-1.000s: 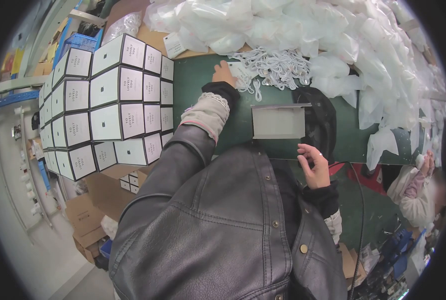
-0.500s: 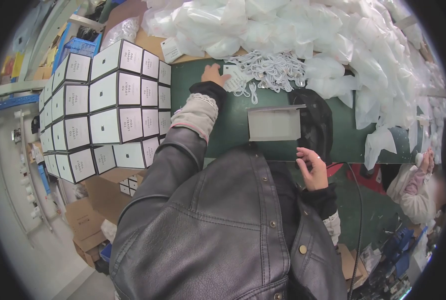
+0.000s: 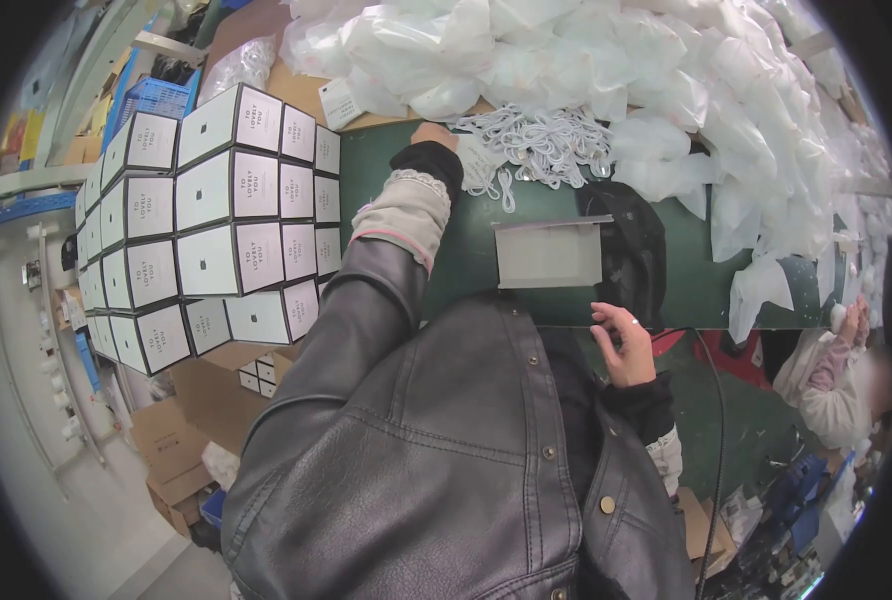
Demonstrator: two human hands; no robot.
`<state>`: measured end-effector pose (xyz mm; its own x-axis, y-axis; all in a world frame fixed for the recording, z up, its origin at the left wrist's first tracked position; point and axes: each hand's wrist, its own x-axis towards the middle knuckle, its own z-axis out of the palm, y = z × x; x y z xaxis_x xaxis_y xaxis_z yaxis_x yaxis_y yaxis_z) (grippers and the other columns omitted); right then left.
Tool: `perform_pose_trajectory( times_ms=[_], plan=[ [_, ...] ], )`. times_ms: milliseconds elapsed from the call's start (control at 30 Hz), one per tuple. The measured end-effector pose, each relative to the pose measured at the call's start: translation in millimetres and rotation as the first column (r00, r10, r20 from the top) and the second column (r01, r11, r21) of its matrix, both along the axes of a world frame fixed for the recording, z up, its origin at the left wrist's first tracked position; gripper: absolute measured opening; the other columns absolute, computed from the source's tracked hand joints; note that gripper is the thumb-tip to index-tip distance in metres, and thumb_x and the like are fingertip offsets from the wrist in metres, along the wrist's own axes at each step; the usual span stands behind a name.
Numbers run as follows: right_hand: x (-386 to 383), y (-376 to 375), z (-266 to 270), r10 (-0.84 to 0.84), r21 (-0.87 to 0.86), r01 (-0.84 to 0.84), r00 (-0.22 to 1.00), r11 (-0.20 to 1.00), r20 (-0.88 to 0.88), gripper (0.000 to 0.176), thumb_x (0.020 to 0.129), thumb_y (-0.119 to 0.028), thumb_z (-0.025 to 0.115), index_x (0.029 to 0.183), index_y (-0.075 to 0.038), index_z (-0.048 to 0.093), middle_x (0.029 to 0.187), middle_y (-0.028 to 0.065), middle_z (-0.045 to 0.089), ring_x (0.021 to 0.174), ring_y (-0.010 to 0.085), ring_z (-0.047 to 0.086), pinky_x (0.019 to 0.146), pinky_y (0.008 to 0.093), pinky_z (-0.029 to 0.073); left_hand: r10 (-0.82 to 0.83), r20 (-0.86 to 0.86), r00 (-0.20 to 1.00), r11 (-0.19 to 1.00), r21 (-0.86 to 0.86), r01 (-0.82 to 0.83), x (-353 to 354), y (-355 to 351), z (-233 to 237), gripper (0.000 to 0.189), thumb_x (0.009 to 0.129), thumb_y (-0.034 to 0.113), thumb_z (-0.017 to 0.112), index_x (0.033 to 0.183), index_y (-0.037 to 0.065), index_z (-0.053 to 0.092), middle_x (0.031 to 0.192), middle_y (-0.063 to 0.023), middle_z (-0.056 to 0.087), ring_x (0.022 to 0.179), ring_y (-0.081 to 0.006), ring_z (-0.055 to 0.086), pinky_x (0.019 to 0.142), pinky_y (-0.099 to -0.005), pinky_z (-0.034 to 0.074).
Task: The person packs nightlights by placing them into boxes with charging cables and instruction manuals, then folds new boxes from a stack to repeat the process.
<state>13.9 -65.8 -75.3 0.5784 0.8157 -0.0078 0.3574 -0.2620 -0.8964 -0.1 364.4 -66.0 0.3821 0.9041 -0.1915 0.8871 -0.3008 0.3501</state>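
Observation:
My left hand (image 3: 435, 136) reaches to the far side of the green table (image 3: 456, 235), beside a stack of white cards (image 3: 479, 162). Its fingers are mostly hidden behind the wrist and sleeve, so what it holds cannot be made out. Next to the cards lies a pile of coiled white cables (image 3: 556, 145), one coil (image 3: 507, 190) set apart. An open grey-white box (image 3: 549, 254) rests near the table's front edge. My right hand (image 3: 621, 340) hovers at that edge, below the box's right corner, fingers apart and holding nothing.
White boxes (image 3: 206, 190) with printed sides are stacked at the left. Translucent bags (image 3: 666, 60) heap along the back and right. A black item (image 3: 634, 250) lies right of the open box. Another person (image 3: 831, 375) is at the far right; a cardboard box (image 3: 181, 440) sits lower left.
My left hand has moved slightly forward and its fingers are now mostly hidden. My right hand has shifted slightly down. The view has tilted a little.

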Motion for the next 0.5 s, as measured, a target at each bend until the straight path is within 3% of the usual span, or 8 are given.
perform_pose_trajectory(
  times_ms=[100,200,300,400,500],
  plan=[
    [2.5,-1.5,0.0,-0.005,0.033,0.004,1.0,0.999,0.022,0.024,0.087,-0.007,0.054,0.11,-0.008,0.057,0.094,0.0077,0.061,0.08,0.0173,0.057,0.072,0.0274,0.047,-0.022,0.088,0.996,0.995,0.095,0.013,-10.6,-11.2,15.7,0.02,0.082,0.02,0.053,0.08,0.012,0.071,0.085,-0.0063,0.067,0.075,-0.0262,0.061,0.068,-0.0325,0.05],
    [6.4,-1.3,-0.3,0.002,0.056,-0.004,0.999,0.998,0.048,0.023,0.087,-0.008,0.053,0.11,-0.007,0.057,0.094,0.0086,0.061,0.082,0.0184,0.058,0.07,0.0278,0.047,-0.089,0.139,0.986,0.98,0.19,0.062,-25.2,-17.9,33.7,0.022,0.088,0.018,0.048,0.092,0.01,0.068,0.094,-0.0096,0.066,0.085,-0.0296,0.06,0.076,-0.0342,0.048],
    [6.2,-0.7,3.3,0.006,0.065,-0.009,0.999,0.998,0.044,0.023,0.087,-0.007,0.053,0.109,-0.007,0.057,0.094,0.0081,0.061,0.079,0.0178,0.057,0.07,0.0277,0.047,-0.185,0.155,0.97,0.909,0.402,0.109,-45.3,-19.5,45.8,0.023,0.09,0.019,0.046,0.097,0.007,0.065,0.091,-0.013,0.066,0.082,-0.0328,0.06,0.074,-0.0384,0.047],
    [11.1,2.2,14.5,0.003,0.112,-0.004,1.0,0.994,0.014,0.023,0.086,-0.007,0.052,0.108,-0.009,0.058,0.093,0.0066,0.061,0.079,0.0159,0.056,0.07,0.0261,0.046,-0.297,0.415,0.86,0.867,0.495,0.061,-60.8,-33.2,67.6,0.015,0.087,0.014,0.051,0.087,0.006,0.065,0.078,-0.0099,0.065,0.07,-0.0263,0.058,0.066,-0.035,0.046],
    [16.6,9.9,37.0,-0.006,0.204,0.018,0.998,0.979,-0.058,0.02,0.087,-0.009,0.052,0.106,-0.008,0.06,0.09,0.0068,0.063,0.083,0.0161,0.059,0.077,0.0271,0.047,-0.19,0.68,0.708,0.958,0.285,-0.017,-70.2,-82.9,114.6,0.008,0.08,0.017,0.063,0.078,0.009,0.065,0.07,-0.0001,0.063,0.066,-0.012,0.055,0.065,-0.0233,0.045]
  ],
)
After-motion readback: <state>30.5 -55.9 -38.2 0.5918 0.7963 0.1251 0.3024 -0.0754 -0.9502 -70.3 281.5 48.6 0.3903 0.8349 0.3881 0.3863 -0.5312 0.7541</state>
